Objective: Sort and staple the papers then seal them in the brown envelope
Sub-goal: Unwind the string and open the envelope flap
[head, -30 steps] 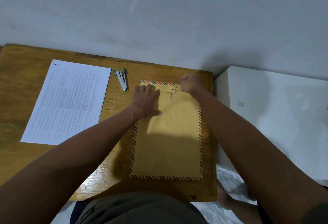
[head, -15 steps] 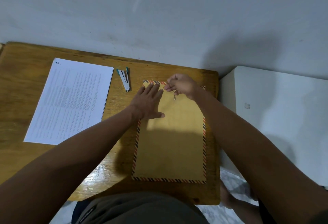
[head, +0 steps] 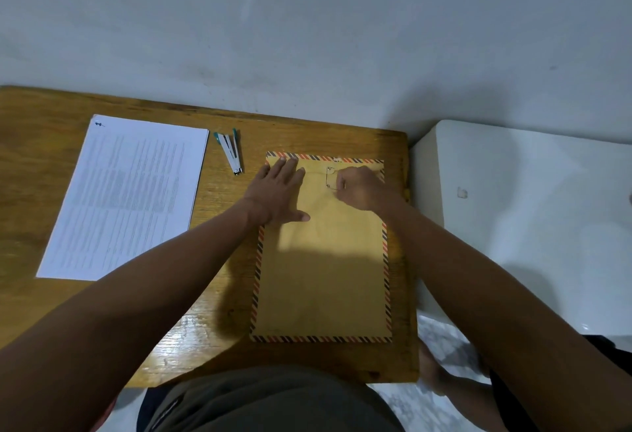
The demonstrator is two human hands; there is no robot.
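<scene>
A brown envelope (head: 321,274) with a red-and-black striped border lies flat on the right part of the wooden table (head: 41,295). My left hand (head: 278,194) presses flat on its upper left corner, fingers straight. My right hand (head: 360,189) has its fingers curled at the string closure (head: 330,178) near the envelope's top edge and pinches the thin string there. A stack of printed white papers (head: 126,195) lies to the left. A small stapler (head: 231,153) with green ends sits between the papers and the envelope.
A grey wall runs behind the table. A white surface (head: 530,212) stands just right of the table's edge. My lap and a bare foot show below the table's front edge.
My right hand has moved from the top edge down and right onto the flap, and the string now runs between the two closure buttons. My left hand stays pressed on the envelope.
</scene>
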